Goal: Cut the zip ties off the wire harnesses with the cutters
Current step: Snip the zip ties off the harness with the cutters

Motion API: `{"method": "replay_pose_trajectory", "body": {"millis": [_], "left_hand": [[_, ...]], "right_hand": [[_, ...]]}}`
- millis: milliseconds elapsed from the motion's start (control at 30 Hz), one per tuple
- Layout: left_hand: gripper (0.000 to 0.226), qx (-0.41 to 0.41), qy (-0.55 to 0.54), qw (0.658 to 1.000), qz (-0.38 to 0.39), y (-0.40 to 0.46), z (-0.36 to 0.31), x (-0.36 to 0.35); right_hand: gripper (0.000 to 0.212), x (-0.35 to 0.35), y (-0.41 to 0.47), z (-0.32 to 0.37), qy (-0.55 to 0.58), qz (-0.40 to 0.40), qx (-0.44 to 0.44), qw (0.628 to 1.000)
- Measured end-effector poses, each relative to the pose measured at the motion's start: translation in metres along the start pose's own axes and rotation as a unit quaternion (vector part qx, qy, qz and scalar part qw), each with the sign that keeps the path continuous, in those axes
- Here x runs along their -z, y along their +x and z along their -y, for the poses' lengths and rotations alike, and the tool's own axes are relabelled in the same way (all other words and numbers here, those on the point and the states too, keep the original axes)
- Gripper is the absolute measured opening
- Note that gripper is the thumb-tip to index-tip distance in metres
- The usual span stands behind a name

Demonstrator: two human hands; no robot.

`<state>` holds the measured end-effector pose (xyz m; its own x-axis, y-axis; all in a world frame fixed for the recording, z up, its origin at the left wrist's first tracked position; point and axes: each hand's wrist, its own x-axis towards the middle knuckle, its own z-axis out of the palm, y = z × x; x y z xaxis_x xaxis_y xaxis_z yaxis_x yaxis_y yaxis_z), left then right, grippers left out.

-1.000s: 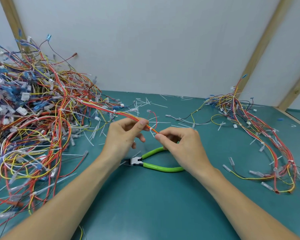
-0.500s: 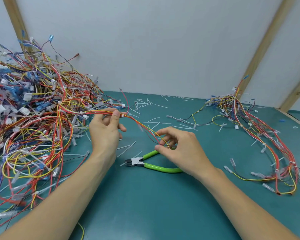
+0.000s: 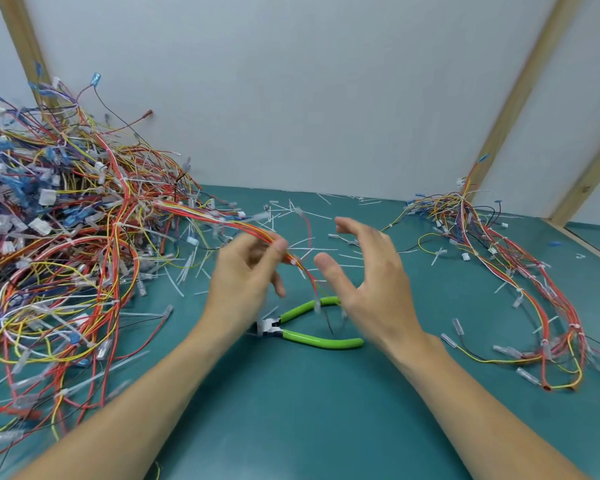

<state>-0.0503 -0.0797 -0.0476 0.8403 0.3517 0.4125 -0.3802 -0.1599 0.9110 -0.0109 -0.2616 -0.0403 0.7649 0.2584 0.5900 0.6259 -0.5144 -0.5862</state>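
Note:
My left hand (image 3: 246, 275) pinches a red, orange and yellow wire harness (image 3: 222, 221) that runs out of the big tangled pile (image 3: 59, 244) at the left. The harness's loose end droops below my fingers toward the table. My right hand (image 3: 371, 275) hovers just right of it with fingers spread, holding nothing. The green-handled cutters (image 3: 309, 336) lie flat on the teal table (image 3: 291, 410) below and between both hands, untouched.
A second, smaller heap of harnesses (image 3: 520, 271) sprawls along the right side. Cut white zip-tie pieces (image 3: 305, 213) litter the table behind my hands. A grey wall with wooden battens stands at the back.
My right hand let go of the wires and lifted with fingers spread. My left hand moved right and up, carrying the harness toward the centre.

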Motion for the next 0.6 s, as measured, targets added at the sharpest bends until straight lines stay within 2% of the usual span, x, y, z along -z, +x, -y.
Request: {"method": "replay_pose_trajectory", "body": {"millis": [67, 167, 267, 367, 433, 500, 600], "left_hand": [[0.015, -0.037, 0.039, 0.995, 0.087, -0.012, 0.000, -0.012], [0.015, -0.073, 0.109, 0.977, 0.170, -0.023, 0.003, -0.022], [0.019, -0.077, 0.144, 0.956, 0.245, -0.024, 0.003, -0.022], [0.027, -0.027, 0.133, 0.949, 0.284, -0.023, 0.000, -0.018], [0.029, 0.016, 0.087, 0.972, 0.219, -0.018, 0.000, -0.012], [0.031, 0.092, 0.007, 0.992, 0.082, -0.004, 0.001, -0.002], [0.036, 0.199, -0.103, 0.970, -0.096, 0.016, 0.008, 0.013]], "right_hand": [[0.053, -0.003, -0.002, 0.011, -0.005, -0.010, 0.050, 0.999], [0.041, -0.009, -0.006, 0.023, -0.006, -0.010, 0.081, 0.997], [0.022, -0.007, -0.004, 0.021, 0.027, 0.022, 0.019, 0.999], [0.021, -0.007, -0.003, 0.012, 0.000, 0.066, 0.000, 0.998], [0.023, -0.008, -0.002, 0.008, 0.002, 0.042, -0.008, 0.999], [0.026, -0.007, 0.000, 0.004, 0.055, 0.002, -0.035, 0.998], [0.030, -0.004, 0.003, 0.003, 0.176, -0.050, -0.073, 0.980]]}}
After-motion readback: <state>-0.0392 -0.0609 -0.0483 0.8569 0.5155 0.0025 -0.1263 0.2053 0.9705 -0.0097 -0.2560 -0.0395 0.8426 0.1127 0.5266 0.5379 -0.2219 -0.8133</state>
